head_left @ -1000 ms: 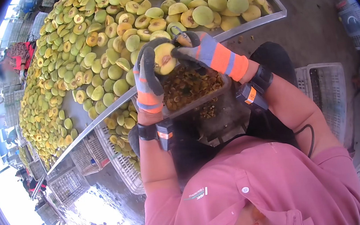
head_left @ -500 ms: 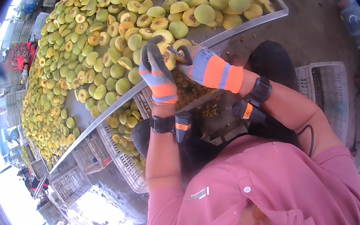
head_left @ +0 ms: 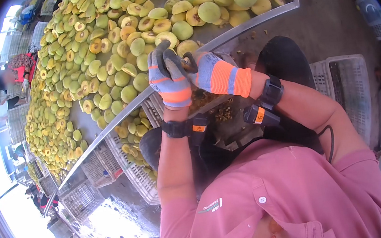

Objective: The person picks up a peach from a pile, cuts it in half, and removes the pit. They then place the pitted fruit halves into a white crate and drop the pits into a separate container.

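Note:
My left hand (head_left: 169, 76), in a grey, orange and blue work glove, is closed with its fingers curled round a stone fruit half, which the glove now mostly hides. My right hand (head_left: 217, 72), gloved alike, presses against it from the right, closed on a small pitting tool whose tip is hidden between the hands. Both hands are over the near edge of a metal table (head_left: 87, 121). Just beyond them lie a halved fruit (head_left: 167, 38) and another yellow-green fruit (head_left: 187, 47).
A raised metal rim (head_left: 254, 21) edges the table, which is heaped with halved fruit (head_left: 118, 37). Below it stand a crate with fruit (head_left: 132, 166) and other plastic crates (head_left: 80, 199). A white crate (head_left: 351, 94) is at right. Another person (head_left: 21, 68) is at far left.
My hands have come together and turned, covering the fruit half and the tool's shaft that showed between them. The view has shifted slightly.

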Action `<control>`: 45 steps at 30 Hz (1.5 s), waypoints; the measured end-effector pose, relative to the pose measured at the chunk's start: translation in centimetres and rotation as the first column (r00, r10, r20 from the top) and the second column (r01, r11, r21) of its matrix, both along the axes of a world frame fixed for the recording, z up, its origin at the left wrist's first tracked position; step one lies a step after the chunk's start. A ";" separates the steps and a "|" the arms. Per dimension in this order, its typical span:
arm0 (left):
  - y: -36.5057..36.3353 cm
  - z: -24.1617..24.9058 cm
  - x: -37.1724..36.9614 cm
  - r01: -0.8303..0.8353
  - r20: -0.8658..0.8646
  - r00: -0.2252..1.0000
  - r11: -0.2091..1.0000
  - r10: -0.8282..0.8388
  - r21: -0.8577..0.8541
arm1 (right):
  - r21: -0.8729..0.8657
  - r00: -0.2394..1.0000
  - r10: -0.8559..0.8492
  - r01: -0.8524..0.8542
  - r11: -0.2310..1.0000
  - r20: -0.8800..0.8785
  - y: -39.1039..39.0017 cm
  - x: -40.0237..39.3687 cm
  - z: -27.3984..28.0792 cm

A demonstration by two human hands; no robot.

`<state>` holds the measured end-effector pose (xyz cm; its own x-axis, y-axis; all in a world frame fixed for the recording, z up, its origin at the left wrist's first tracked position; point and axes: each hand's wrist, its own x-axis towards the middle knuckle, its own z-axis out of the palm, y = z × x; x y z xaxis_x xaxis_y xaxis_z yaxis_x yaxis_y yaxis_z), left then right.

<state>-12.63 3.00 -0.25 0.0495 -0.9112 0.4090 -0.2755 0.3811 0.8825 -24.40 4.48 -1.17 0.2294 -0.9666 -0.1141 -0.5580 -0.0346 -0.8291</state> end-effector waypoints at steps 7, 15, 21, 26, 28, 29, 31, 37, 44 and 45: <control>-0.5 0.3 0.8 0.057 0.188 0.981 0.996 -0.043 -0.068 | 0.003 0.990 0.114 -0.114 0.993 -0.083 -0.3 -0.7 0.5; -0.3 -0.2 -0.4 0.033 -0.191 0.981 0.991 -0.008 0.129 | -0.166 0.962 0.132 -0.174 0.971 -0.238 -0.4 0.2 -1.9; -0.2 -0.4 0.2 -0.012 -0.087 0.996 0.996 0.020 0.088 | -0.137 0.986 0.163 -0.165 0.977 -0.030 -0.6 0.2 -2.2; -1.1 -0.2 0.5 0.008 -0.160 0.987 1.000 -0.006 0.013 | 0.117 0.974 -0.038 0.013 0.993 0.222 -0.9 0.0 -0.8; -0.6 0.1 0.0 -0.021 -0.166 0.986 1.000 0.024 0.018 | 0.155 0.974 -0.046 0.011 0.988 0.224 -1.0 0.0 -1.1; -0.6 0.0 -0.1 -0.020 -0.140 0.990 1.000 0.021 0.011 | 0.175 0.973 -0.050 0.010 0.984 0.224 -1.0 0.1 -1.3; -0.5 -0.6 -0.1 -0.020 -0.091 0.996 1.000 0.019 -0.002 | 0.440 0.945 -0.136 -0.009 0.898 0.298 -1.0 -0.2 0.5; -0.7 -0.5 0.6 0.114 0.304 0.952 0.959 -0.031 -0.261 | 0.512 0.912 -0.113 -0.116 0.851 0.394 -1.0 -1.5 1.8; -0.3 -0.7 1.1 0.143 0.330 0.942 0.955 -0.052 -0.258 | 0.385 0.956 0.014 -0.131 0.914 0.292 -1.2 -2.0 2.2; -0.3 -0.9 1.2 0.142 0.325 0.944 0.954 -0.050 -0.265 | 0.331 0.965 0.043 -0.131 0.935 0.258 -1.3 -1.8 1.5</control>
